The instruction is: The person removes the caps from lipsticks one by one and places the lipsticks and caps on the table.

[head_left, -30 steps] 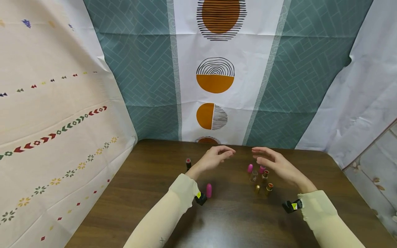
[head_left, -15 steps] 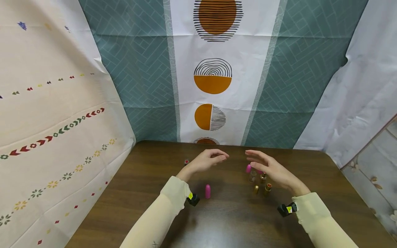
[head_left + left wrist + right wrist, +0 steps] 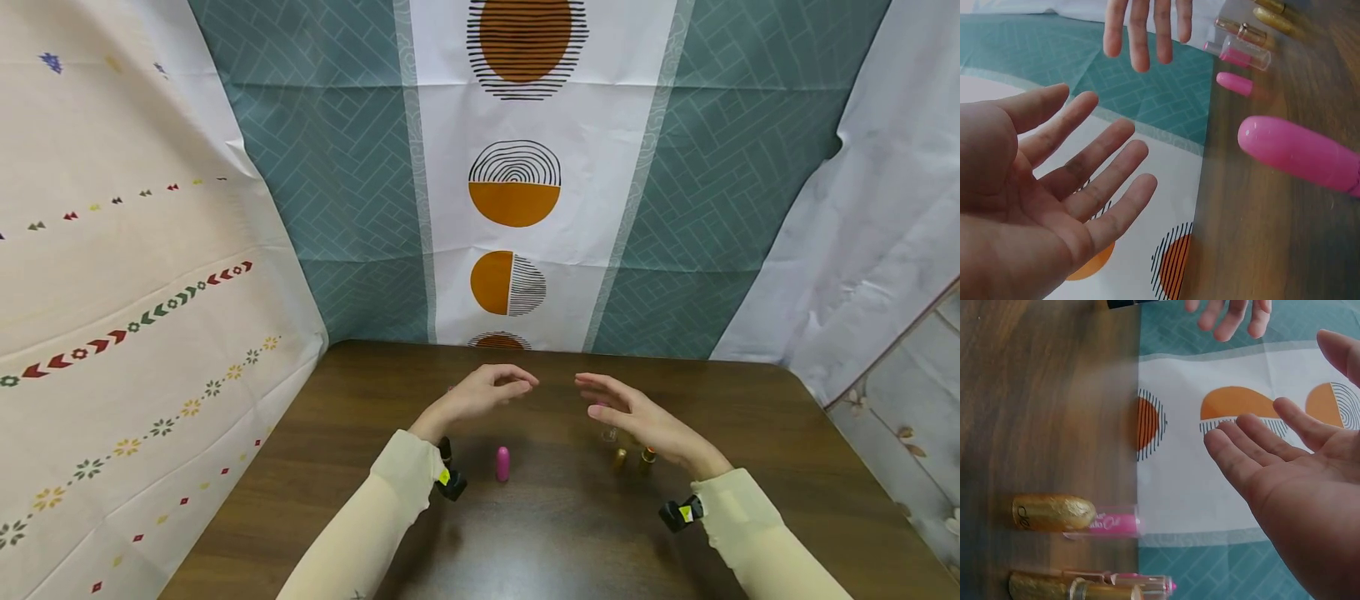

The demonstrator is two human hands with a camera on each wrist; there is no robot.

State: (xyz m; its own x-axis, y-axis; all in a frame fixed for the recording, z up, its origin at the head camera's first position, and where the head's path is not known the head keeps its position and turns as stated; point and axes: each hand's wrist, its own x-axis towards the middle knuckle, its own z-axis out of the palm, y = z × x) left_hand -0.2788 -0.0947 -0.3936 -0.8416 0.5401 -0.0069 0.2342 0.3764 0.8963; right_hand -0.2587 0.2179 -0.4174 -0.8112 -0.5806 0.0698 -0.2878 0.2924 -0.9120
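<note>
My left hand (image 3: 474,396) hovers over the table's left middle, palm inward and fingers relaxed, holding nothing. Facing it, my right hand (image 3: 647,423) hangs with loosely extended fingers, also holding nothing. Between them, nearer me, stands a pink bullet-shaped cap (image 3: 502,464), large in the left wrist view. Below the right hand are a gold rounded cap (image 3: 619,459), a gold lipstick tube (image 3: 647,460) and a clear cap (image 3: 610,434). That hand partly hides the group. A smaller pink bullet-shaped piece (image 3: 1234,83) shows in the left wrist view. Beside the left wrist is a black lipstick tube (image 3: 445,451).
The dark wooden table (image 3: 555,542) ends at a hanging teal and white cloth (image 3: 517,325). A cream patterned cloth (image 3: 150,375) hangs on the left, and a pale cloth (image 3: 847,275) on the right. Each wrist wears a small black camera (image 3: 452,484).
Both hands have drifted left and a little toward me, still apart and facing each other. My right hand now covers more of the lipstick group. The head view has shifted slightly.
</note>
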